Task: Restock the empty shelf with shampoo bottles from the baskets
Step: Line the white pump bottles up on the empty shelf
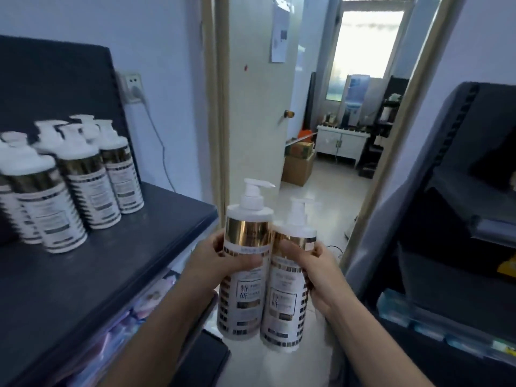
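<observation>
My left hand (pixel 220 263) grips a white pump shampoo bottle (pixel 245 297) with a gold band, held upright. My right hand (pixel 315 272) grips a second, matching bottle (pixel 284 305) right beside it; the two bottles touch. Both are in the air, just right of the dark shelf (pixel 92 275) at my left. Several shampoo bottles (pixel 81 180) of the same kind stand in a group at the shelf's back left. The front and right part of the shelf surface is bare. No basket shows.
A second dark shelving unit (pixel 458 247) stands at the right with packaged goods on its lower levels. An open doorway (pixel 329 174) ahead leads to a room with a white cabinet (pixel 340 143) and cardboard boxes (pixel 298 166). A wall socket (pixel 132 86) with a cable is behind the shelf.
</observation>
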A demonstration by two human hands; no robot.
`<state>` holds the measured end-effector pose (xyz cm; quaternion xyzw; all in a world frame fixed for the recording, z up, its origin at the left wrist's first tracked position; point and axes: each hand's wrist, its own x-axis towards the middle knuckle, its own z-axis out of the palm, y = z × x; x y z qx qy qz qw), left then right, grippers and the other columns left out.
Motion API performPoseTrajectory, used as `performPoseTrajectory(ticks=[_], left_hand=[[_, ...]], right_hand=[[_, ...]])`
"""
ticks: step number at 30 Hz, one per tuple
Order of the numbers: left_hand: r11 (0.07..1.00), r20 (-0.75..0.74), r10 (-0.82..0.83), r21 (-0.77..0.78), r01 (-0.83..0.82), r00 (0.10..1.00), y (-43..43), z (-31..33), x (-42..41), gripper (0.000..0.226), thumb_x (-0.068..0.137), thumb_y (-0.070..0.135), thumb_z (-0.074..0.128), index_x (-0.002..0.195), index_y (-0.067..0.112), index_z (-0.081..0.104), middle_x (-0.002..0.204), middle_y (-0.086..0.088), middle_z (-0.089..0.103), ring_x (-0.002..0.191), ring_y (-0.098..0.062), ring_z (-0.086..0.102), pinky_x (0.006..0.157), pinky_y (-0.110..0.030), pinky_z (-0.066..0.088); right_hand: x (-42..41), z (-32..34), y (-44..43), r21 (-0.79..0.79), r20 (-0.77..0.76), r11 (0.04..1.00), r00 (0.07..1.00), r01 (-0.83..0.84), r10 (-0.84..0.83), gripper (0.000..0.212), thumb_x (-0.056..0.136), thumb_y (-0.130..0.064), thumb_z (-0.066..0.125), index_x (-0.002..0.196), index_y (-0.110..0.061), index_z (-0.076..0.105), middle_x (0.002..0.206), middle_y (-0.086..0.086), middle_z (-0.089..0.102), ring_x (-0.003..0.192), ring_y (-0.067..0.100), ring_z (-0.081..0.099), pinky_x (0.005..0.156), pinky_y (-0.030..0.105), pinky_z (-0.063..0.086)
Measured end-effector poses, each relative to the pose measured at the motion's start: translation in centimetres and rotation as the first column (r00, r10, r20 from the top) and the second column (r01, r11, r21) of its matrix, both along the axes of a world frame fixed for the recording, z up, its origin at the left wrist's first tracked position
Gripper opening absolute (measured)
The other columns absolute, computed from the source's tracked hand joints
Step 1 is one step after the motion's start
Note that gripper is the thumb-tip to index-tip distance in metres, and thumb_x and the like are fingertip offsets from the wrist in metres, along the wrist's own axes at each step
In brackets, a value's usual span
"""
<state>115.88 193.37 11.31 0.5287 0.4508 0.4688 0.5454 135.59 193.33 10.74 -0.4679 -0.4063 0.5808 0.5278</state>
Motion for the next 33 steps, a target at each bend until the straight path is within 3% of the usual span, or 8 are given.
performPoseTrajectory(ticks=[5, 8, 10, 16, 21, 27, 30, 33], left_hand=[[0.983, 0.007, 0.168, 0.070, -0.168, 0.986, 1.1, 2.1, -3.3, 0.049, 0.052, 0.010, 0.087, 0.097, 0.017, 0.070, 0.088, -0.002, 0.077, 0.079, -0.015, 0.074, 0.058, -0.022, 0.055], [0.963, 0.035, 0.258, 0.071, -0.260, 0.966, 2.2, 2.6, -4.8, 0.048, 0.043, 0.020, 0.089, 0.088, 0.025, 0.074, 0.092, -0.007, 0.076, 0.086, -0.024, 0.074, 0.071, -0.038, 0.058], [0.937, 0.074, 0.340, 0.054, -0.344, 0.937, 2.8, 2.8, -5.5, 0.050, 0.038, 0.024, 0.088, 0.086, 0.025, 0.075, 0.093, -0.010, 0.076, 0.087, -0.029, 0.073, 0.076, -0.045, 0.056], [0.825, 0.059, 0.554, 0.096, -0.557, 0.830, 3.7, 3.9, -6.5, 0.063, 0.039, 0.016, 0.093, 0.098, 0.016, 0.070, 0.093, -0.006, 0.076, 0.086, -0.022, 0.073, 0.075, -0.036, 0.055], [0.722, 0.078, 0.675, 0.134, -0.679, 0.734, 4.2, 5.1, -7.1, 0.043, 0.056, -0.001, 0.083, 0.095, 0.010, 0.066, 0.079, 0.001, 0.076, 0.071, -0.008, 0.072, 0.056, -0.018, 0.053], [0.634, 0.047, 0.765, 0.126, -0.763, 0.643, 4.8, 5.4, -9.8, 0.058, 0.040, 0.012, 0.094, 0.090, 0.016, 0.065, 0.082, 0.005, 0.077, 0.076, -0.007, 0.072, 0.073, -0.029, 0.052], [0.599, 0.056, 0.794, 0.100, -0.794, 0.606, 5.5, 4.9, -11.9, 0.061, 0.031, 0.026, 0.090, 0.086, 0.017, 0.064, 0.085, 0.003, 0.077, 0.080, -0.012, 0.073, 0.076, -0.032, 0.053], [0.585, 0.051, 0.807, 0.073, -0.808, 0.589, 6.6, 4.4, -13.8, 0.060, 0.037, 0.014, 0.094, 0.088, 0.017, 0.063, 0.081, 0.006, 0.076, 0.084, -0.016, 0.071, 0.078, -0.035, 0.053]], right_hand=[[-2.9, 1.5, 4.6, 0.068, 0.003, 0.985, 0.988, -0.156, 0.156, 0.066, 0.055, -0.026, 0.088, 0.113, -0.006, 0.063, 0.100, 0.013, 0.076, 0.090, 0.030, 0.074, 0.072, 0.041, 0.059], [-4.4, 2.2, 7.2, 0.104, 0.052, 0.970, 0.976, -0.218, 0.213, 0.065, 0.052, -0.032, 0.086, 0.111, -0.011, 0.066, 0.102, 0.011, 0.075, 0.092, 0.029, 0.073, 0.080, 0.044, 0.059], [-5.2, 2.6, 9.0, 0.122, 0.085, 0.955, 0.961, -0.272, 0.263, 0.064, 0.051, -0.036, 0.085, 0.109, -0.015, 0.068, 0.100, 0.008, 0.076, 0.091, 0.027, 0.073, 0.077, 0.041, 0.058], [-7.5, 4.2, 14.1, 0.183, 0.135, 0.857, 0.876, -0.482, 0.463, 0.065, 0.044, -0.040, 0.089, 0.101, -0.016, 0.070, 0.093, 0.005, 0.077, 0.088, 0.023, 0.074, 0.079, 0.042, 0.058], [-9.9, 5.3, 17.5, 0.210, 0.211, 0.753, 0.781, -0.623, 0.588, 0.064, 0.053, -0.038, 0.090, 0.107, -0.011, 0.068, 0.099, 0.008, 0.077, 0.094, 0.029, 0.073, 0.088, 0.049, 0.057], [-13.4, 6.7, 20.3, 0.212, 0.182, 0.691, 0.722, -0.692, 0.668, 0.060, 0.052, -0.031, 0.084, 0.106, -0.011, 0.067, 0.094, 0.003, 0.078, 0.086, 0.020, 0.075, 0.071, 0.031, 0.056], [-15.9, 6.8, 21.7, 0.216, 0.173, 0.666, 0.700, -0.714, 0.693, 0.064, 0.049, -0.031, 0.084, 0.108, -0.013, 0.066, 0.099, 0.002, 0.077, 0.093, 0.021, 0.073, 0.081, 0.036, 0.057], [-18.6, 6.3, 23.1, 0.221, 0.163, 0.650, 0.685, -0.727, 0.710, 0.076, 0.046, -0.033, 0.086, 0.116, -0.011, 0.064, 0.105, 0.004, 0.076, 0.101, 0.023, 0.071, 0.086, 0.038, 0.056]])
